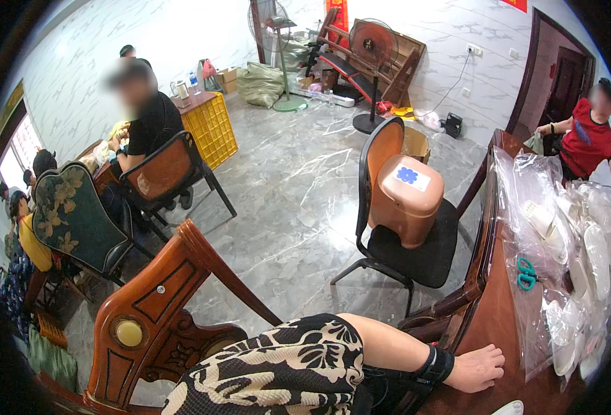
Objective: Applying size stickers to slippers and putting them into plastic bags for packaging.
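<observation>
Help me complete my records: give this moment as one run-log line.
left hand: on table | right hand: out of view | green scissors: near white footwear

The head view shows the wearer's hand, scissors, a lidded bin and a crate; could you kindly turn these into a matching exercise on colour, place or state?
Things
1. Wearer's hand
2. Scissors
3. Lidded bin
4. Crate

Descriptions
A. Yellow
B. Standing on a chair's black seat
C. Teal
D. Below a black wristband, fingers over the brown tabletop

Right pairs: 1-D, 2-C, 3-B, 4-A
</observation>
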{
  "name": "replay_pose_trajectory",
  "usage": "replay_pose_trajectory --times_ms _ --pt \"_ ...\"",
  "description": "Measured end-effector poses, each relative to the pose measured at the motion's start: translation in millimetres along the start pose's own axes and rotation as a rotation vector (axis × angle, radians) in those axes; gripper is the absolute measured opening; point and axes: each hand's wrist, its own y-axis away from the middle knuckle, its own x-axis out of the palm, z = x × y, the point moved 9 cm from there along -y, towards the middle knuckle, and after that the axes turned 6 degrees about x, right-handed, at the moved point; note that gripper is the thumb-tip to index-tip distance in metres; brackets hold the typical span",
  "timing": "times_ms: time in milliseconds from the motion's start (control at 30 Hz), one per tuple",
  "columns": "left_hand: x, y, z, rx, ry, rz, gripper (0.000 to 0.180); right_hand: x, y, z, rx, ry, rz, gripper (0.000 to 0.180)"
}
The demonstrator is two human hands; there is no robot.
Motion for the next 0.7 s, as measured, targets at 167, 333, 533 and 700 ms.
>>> replay_pose_trajectory --times_ms 167,333,533,700 --pt "1 0 0 -0.001 0.001 0.009 0.017 -9 4 -9 0.001 0.004 0.016 0.052" --pt "-3 -1 -2 0.018 -0.041 -0.055 0.017 -22 8 -18 0.005 0.014 0.033 0.053" --pt "1 0 -1 0.011 -0.017 -0.048 0.017 -36 13 -30 0.006 0.021 0.057 0.054" --pt "-2 -1 -1 0.006 -0.019 -0.049 0.017 -48 18 -43 0.013 0.023 0.070 0.055"
